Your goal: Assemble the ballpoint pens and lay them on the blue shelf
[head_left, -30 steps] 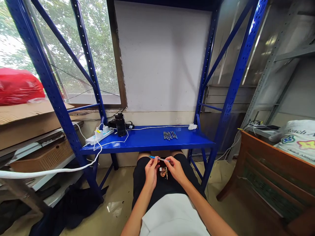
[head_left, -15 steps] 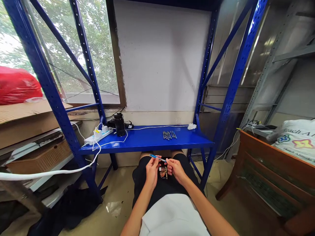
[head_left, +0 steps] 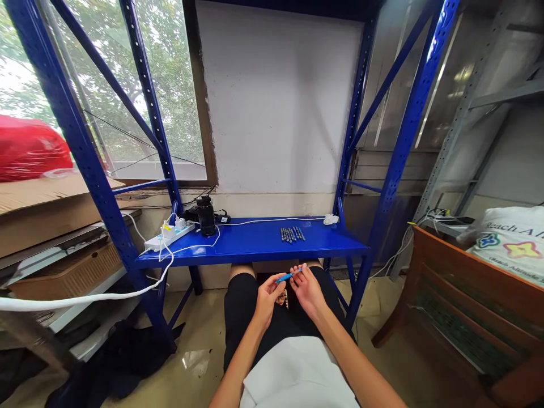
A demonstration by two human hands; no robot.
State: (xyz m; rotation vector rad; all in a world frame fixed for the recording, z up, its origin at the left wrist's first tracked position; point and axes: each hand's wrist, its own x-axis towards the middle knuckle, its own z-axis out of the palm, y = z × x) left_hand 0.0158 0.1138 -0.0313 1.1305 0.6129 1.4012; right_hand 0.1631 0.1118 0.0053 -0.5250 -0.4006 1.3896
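Note:
Over my lap, a slim blue pen [head_left: 284, 278] lies across between my two hands, its right end higher than its left. The thumb and fingers of my left hand [head_left: 267, 296] pinch its blue end. My right hand [head_left: 306, 288] has its fingers closed about the other end, which they partly hide. Below them, a small dark item with a printed picture [head_left: 282, 300] rests on my lap, half covered by my left hand. Several dark, speckled slim sticks [head_left: 292, 234] lie side by side on the blue table [head_left: 250, 241].
On the table's left stand a black bottle [head_left: 206, 215] and a white power strip [head_left: 170, 236] with cables. Crumpled white plastic [head_left: 330, 219] sits at the back right. Blue rack posts flank the table. A wooden chair [head_left: 463, 283] is on the right.
The pen has turned, its right end now raised and its left end lower. My right hand has moved up slightly, and my left hand covers more of the printed item.

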